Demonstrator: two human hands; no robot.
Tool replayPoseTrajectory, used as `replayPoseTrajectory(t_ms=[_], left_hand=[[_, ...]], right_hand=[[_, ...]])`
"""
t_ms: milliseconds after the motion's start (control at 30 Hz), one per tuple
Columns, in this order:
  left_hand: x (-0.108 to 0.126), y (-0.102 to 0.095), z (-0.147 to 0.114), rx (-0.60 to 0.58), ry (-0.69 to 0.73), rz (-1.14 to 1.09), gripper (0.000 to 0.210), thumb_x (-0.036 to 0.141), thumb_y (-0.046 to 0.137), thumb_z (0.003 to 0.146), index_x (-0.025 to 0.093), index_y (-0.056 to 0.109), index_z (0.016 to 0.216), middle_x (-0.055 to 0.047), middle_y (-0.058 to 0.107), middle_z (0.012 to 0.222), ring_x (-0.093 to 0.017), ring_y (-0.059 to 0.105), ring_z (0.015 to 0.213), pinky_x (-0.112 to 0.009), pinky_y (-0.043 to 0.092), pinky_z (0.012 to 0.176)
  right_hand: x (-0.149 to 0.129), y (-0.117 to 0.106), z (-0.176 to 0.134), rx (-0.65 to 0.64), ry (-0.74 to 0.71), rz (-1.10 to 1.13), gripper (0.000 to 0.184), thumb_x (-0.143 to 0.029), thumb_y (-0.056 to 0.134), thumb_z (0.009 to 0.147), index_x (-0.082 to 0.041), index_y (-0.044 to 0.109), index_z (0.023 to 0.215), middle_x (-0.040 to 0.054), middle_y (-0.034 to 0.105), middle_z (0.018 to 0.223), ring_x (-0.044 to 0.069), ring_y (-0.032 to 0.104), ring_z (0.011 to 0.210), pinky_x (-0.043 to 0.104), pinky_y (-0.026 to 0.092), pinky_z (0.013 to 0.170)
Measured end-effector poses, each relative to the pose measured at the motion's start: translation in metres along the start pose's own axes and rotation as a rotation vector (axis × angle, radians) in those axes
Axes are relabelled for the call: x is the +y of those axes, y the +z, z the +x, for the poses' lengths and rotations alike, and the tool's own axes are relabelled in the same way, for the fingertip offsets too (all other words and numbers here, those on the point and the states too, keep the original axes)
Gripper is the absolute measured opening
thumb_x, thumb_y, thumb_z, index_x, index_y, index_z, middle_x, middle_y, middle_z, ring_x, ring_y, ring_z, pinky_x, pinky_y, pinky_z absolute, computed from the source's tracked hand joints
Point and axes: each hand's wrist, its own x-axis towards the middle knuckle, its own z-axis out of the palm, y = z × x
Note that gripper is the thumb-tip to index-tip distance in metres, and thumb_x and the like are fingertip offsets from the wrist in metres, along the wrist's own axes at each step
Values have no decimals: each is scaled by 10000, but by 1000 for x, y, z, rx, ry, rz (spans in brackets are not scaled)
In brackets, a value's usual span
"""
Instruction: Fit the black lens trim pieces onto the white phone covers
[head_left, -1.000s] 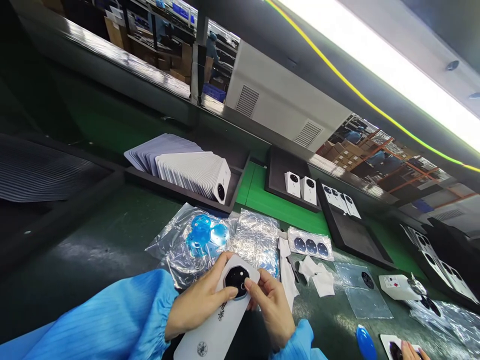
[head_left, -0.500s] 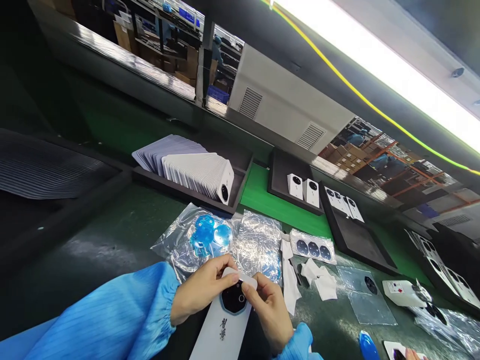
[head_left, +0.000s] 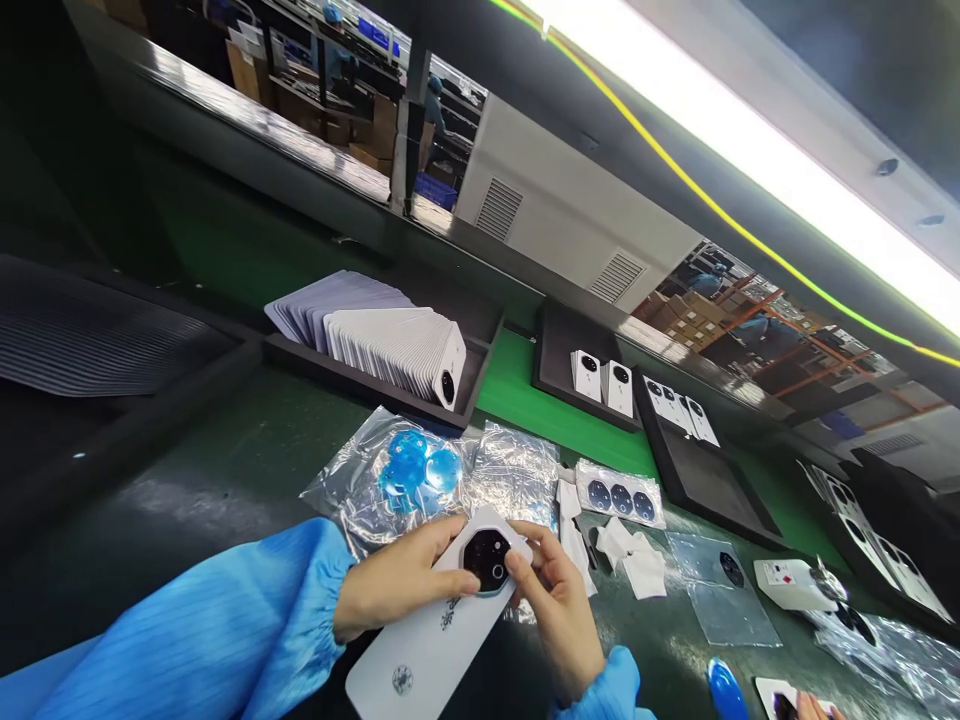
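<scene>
A white phone back cover (head_left: 427,655) with a dark round camera plate (head_left: 484,560) lies tilted between my hands, low in the centre. My left hand (head_left: 394,590) is closed round its left edge, with the thumb at the lower rim of the camera plate. On the other side my right hand (head_left: 559,600) grips the upper right edge, its thumb pressing beside the plate. Dark lettering shows below the plate, partly covered by my left thumb, and a round print (head_left: 403,680) near the lower end. Blue round film discs (head_left: 421,470) lie on clear plastic just beyond.
A black tray (head_left: 360,380) holds many fanned white covers (head_left: 390,340). More trays with covers (head_left: 671,405) stand back right. Wipes (head_left: 643,568), a bagged strip of camera plates (head_left: 621,497), a white bottle (head_left: 787,583) and another person's fingers (head_left: 816,707) are to the right.
The phone cover has risen and tilted further to the right, bringing its round print into view. My left thumb has moved from the top edge down to the camera plate's lower rim.
</scene>
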Motion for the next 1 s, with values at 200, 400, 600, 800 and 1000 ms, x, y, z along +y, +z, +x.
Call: replayPoseTrajectory(t_ms=[200, 400, 600, 800, 1000], left_hand=[[12, -12, -6, -95, -25, 16, 365, 377, 727, 668, 203, 491, 885, 58, 572, 700, -108, 494, 578, -204, 337, 503], [15, -16, -3, -224, -49, -110, 537, 504, 790, 665, 167, 525, 989, 34, 594, 767, -86, 505, 606, -201, 360, 549], [7, -16, 4, -258, -15, -203, 544, 507, 826, 635, 164, 588, 983, 39, 587, 741, -87, 529, 636, -203, 373, 588], [4, -15, 5, -277, -25, -252, 581, 502, 857, 595, 153, 616, 991, 34, 599, 733, -89, 538, 645, -205, 384, 610], [3, -15, 5, -280, -35, -248, 601, 517, 856, 582, 145, 622, 991, 27, 600, 748, -91, 545, 666, -200, 394, 624]], right_hand=[[-14, 0, -7, -45, 96, 161, 465, -599, 755, 670, -156, 662, 777, 0, 603, 692, 105, 543, 595, 231, 457, 549], [-24, 3, -14, -34, 146, 276, 411, -532, 743, 736, -140, 626, 770, 18, 652, 683, 98, 608, 559, 223, 512, 567], [-28, 8, -15, -22, 175, 348, 445, -541, 767, 705, -138, 596, 786, 14, 658, 605, 100, 631, 524, 211, 536, 555], [-30, 9, -17, -2, 183, 354, 470, -550, 776, 689, -133, 586, 793, 21, 673, 613, 101, 644, 528, 209, 540, 547], [-32, 10, -16, 3, 191, 327, 492, -573, 776, 669, -140, 575, 790, 43, 699, 638, 117, 666, 554, 211, 535, 551]])
